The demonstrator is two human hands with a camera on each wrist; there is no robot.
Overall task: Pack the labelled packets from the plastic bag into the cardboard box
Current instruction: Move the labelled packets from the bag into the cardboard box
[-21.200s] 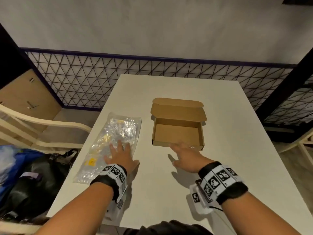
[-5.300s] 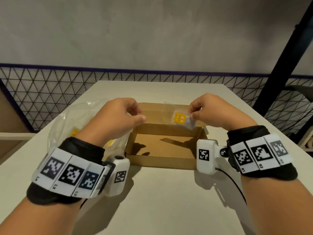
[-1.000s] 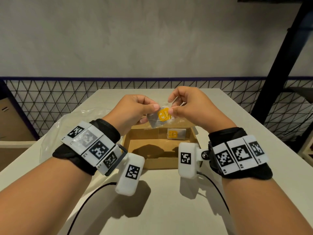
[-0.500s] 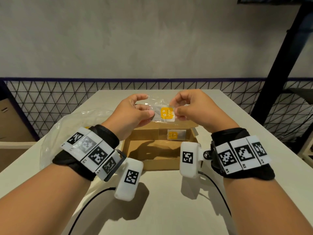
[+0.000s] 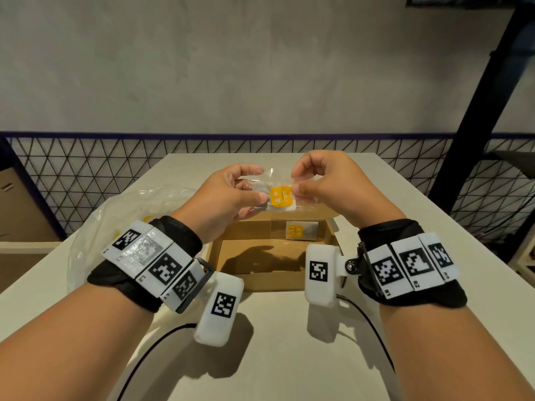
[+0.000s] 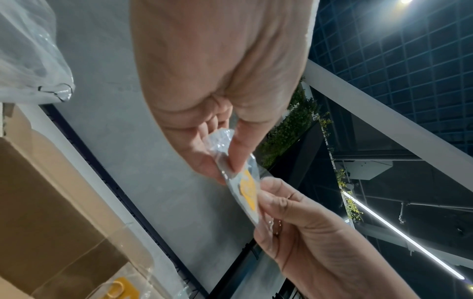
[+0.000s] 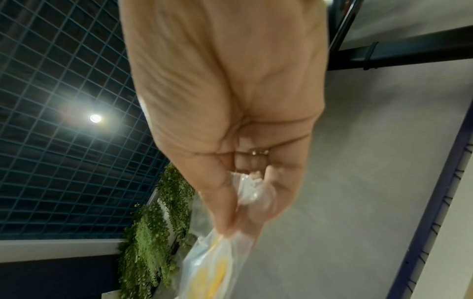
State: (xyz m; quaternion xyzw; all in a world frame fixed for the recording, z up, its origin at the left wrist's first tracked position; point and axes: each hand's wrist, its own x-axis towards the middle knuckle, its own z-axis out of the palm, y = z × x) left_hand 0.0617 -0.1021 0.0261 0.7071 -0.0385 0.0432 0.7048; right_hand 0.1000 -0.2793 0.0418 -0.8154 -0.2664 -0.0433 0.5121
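Nearest the camera, two forearms reach forward over the pale counter [image 5: 283, 357], each wrist wrapped in a black band with printed markers and a white camera unit hanging beneath. Past the wrists sits the open cardboard box [image 5: 269, 280], its floor mostly bare; one labelled packet [image 5: 299, 230] with a yellow label leans against its far wall. Left of the box, behind the left forearm, lies the crumpled clear plastic bag [image 5: 115, 209].

Above the far side of the box, both hands hold a second clear packet [image 5: 280, 196] in the air. The left hand [image 5: 228, 198] pinches its left edge between thumb and fingers; the right hand [image 5: 327, 186] pinches the right edge beside the yellow label, its other fingers curled. A black wire fence and a grey wall stand beyond the counter.
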